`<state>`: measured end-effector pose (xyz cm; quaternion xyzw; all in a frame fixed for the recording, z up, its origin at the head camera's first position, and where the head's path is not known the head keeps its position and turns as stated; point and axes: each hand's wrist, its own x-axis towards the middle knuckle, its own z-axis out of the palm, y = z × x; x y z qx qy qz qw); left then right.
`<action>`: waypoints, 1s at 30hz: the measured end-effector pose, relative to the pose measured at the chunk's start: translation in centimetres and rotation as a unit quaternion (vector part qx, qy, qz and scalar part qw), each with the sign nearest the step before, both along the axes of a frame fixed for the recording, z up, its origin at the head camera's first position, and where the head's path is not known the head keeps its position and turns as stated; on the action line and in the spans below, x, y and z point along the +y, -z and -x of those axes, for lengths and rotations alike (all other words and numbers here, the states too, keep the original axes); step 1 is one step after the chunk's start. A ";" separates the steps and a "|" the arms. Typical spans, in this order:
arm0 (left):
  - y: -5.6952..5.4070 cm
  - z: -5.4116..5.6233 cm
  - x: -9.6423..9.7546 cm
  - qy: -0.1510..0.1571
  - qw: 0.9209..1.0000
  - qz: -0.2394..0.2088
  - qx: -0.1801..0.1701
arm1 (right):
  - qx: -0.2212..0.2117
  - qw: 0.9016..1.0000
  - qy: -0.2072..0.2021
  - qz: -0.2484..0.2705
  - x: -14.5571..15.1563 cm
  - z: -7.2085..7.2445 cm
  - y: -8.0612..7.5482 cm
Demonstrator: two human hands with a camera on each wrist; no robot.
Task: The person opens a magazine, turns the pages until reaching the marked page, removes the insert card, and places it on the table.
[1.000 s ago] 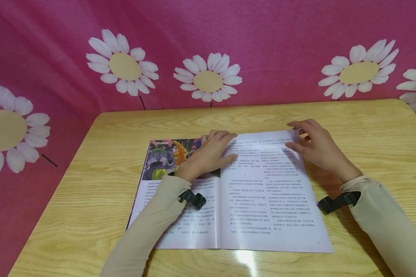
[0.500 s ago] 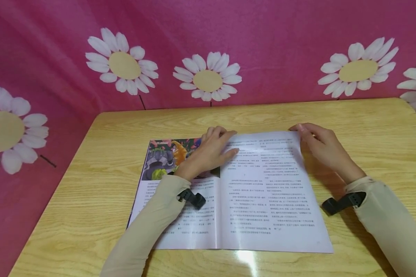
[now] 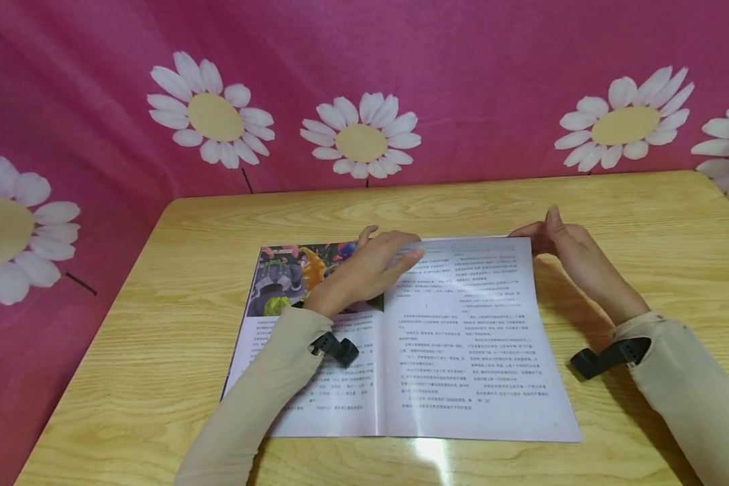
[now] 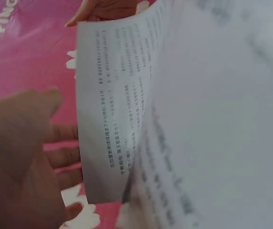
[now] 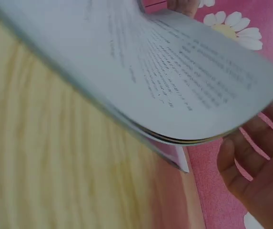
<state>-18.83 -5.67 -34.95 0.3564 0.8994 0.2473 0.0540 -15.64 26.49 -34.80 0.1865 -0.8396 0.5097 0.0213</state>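
An open magazine [image 3: 474, 371] lies on the wooden table, text on both pages and a colourful picture [image 3: 282, 280] at the upper left. Across the top of its centre fold rests my left hand [image 3: 370, 266], fingers pointing right over the right page. My right hand [image 3: 574, 253] is at that page's top right corner, thumb raised off the paper and fingers partly hidden behind the corner. In the right wrist view, the fingers of my right hand [image 5: 265, 171] sit by the curved page edge [image 5: 184, 76]. The left wrist view shows my left hand [image 4: 22, 157] beside a page [image 4: 107, 109].
The light wooden table [image 3: 127, 351] ends at a pink cloth [image 3: 474, 101] printed with large white daisies. Each wrist carries a black strap mount, the left one [image 3: 337, 347] over the left page and the right one [image 3: 607, 358] beside the magazine.
My right thumb came onto the page corner, then lifted off it and now points up; that hand shifted slightly right. My left hand stays near the fold with one finger raised a little.
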 end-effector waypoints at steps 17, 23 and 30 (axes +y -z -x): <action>-1.2 -1.4 1.0 0.104 0.993 -0.027 -0.043 | -0.013 0.978 -0.033 -0.206 -0.5 0.2 0.2; -1.3 -2.1 0.6 0.093 0.995 -0.006 -0.046 | -0.045 0.966 -0.054 -0.249 -1.4 0.4 -0.2; -1.8 -3.7 0.3 0.112 0.988 0.100 -0.022 | -0.038 0.959 -0.076 -0.269 -1.7 0.3 -0.4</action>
